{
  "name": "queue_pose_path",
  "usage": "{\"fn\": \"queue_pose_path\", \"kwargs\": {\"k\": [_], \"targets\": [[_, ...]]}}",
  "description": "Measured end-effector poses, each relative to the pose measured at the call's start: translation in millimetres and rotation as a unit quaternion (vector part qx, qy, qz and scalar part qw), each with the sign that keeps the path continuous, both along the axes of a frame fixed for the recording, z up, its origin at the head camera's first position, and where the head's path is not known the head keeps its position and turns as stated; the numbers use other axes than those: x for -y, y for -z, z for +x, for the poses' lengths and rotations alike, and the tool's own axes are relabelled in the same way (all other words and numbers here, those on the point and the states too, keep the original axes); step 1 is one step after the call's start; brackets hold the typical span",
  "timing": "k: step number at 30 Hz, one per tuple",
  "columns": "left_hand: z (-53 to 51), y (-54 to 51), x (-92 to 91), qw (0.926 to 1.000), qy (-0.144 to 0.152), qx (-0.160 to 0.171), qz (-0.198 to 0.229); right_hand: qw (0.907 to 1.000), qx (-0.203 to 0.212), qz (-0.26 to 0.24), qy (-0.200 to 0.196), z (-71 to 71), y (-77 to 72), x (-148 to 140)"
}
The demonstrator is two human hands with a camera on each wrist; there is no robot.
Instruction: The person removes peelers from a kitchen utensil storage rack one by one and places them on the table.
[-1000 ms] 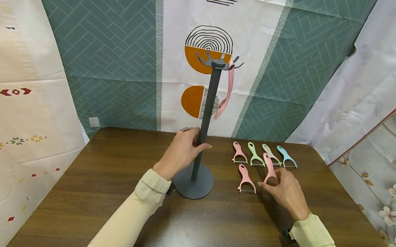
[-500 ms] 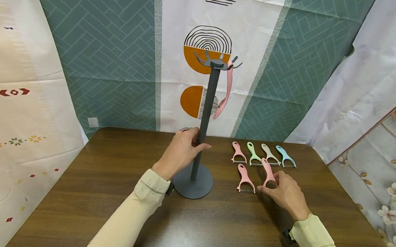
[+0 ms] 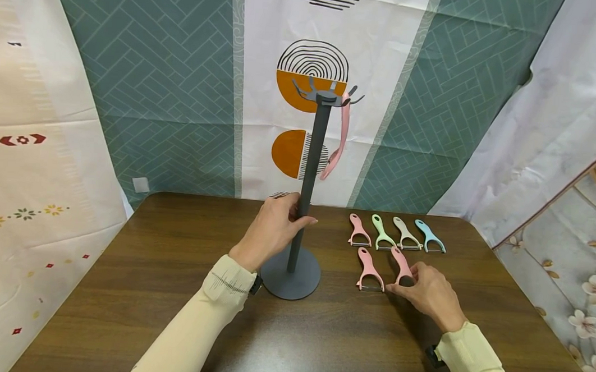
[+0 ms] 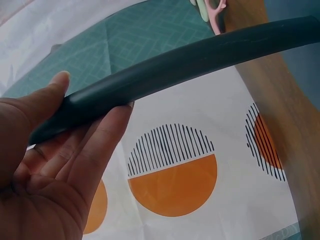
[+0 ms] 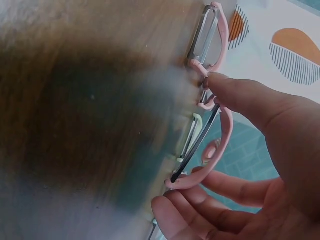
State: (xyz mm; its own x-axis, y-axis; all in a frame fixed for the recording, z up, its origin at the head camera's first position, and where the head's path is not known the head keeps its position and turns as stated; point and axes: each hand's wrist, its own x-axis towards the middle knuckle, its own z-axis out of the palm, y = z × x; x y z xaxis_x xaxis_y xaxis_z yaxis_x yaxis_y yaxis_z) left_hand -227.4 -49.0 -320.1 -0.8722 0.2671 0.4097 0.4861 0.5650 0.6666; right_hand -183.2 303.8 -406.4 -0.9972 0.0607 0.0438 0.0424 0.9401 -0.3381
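Observation:
My left hand [image 3: 271,228] grips the dark grey pole [image 3: 315,153] of an upright stand with curved hooks on top. In the left wrist view, the thumb and fingers close round that pole [image 4: 150,77] from both sides. A pink peeler [image 3: 343,133] hangs from one hook. On the right, my right hand [image 3: 430,292] pinches another pink peeler [image 3: 399,261] by the two sides of its blade end. The right wrist view has the held peeler's pink frame [image 5: 227,132] between thumb and fingers. Beside it lies a further pink peeler [image 3: 367,261] on the table.
Behind the held peeler lie a pink peeler [image 3: 356,225], a green peeler [image 3: 380,227], a beige peeler [image 3: 403,228] and a blue peeler [image 3: 426,231] in a row. The stand's round base [image 3: 289,284] sits on the brown table [image 3: 171,292]. Patterned cloths hang behind and at both sides.
The handle end of the pink peeler in my right hand has come down towards the table, uncovering more of the beige peeler behind. My left hand stays on the pole.

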Motion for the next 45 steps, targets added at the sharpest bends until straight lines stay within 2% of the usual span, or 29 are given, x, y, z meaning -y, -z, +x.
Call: {"fn": "queue_pose_path", "kwargs": {"k": [9,20,27,33,45], "targets": [[-0.1,-0.1,-0.9,1.0000,-0.002,0.001,-0.007,0.9999,0.012,0.006,0.003,-2.3,1.7,-3.1],[0.0,0.0,0.1,1.0000,-0.001,0.003,-0.006,0.9996,0.003,0.026,0.011,-2.8,4.6,3.9],[0.0,0.5,0.7,0.9999,-0.007,0.001,-0.008,0.9995,-0.007,0.023,0.018,-2.6,7.1,7.9],[-0.5,-0.1,0.4,0.9999,-0.005,-0.002,-0.011,0.9995,0.003,0.020,0.024,-3.8,7.6,8.5],[-0.8,1.0,0.3,1.0000,-0.005,0.001,-0.006,0.9997,0.005,0.015,0.017,-5.8,9.1,8.7]]}}
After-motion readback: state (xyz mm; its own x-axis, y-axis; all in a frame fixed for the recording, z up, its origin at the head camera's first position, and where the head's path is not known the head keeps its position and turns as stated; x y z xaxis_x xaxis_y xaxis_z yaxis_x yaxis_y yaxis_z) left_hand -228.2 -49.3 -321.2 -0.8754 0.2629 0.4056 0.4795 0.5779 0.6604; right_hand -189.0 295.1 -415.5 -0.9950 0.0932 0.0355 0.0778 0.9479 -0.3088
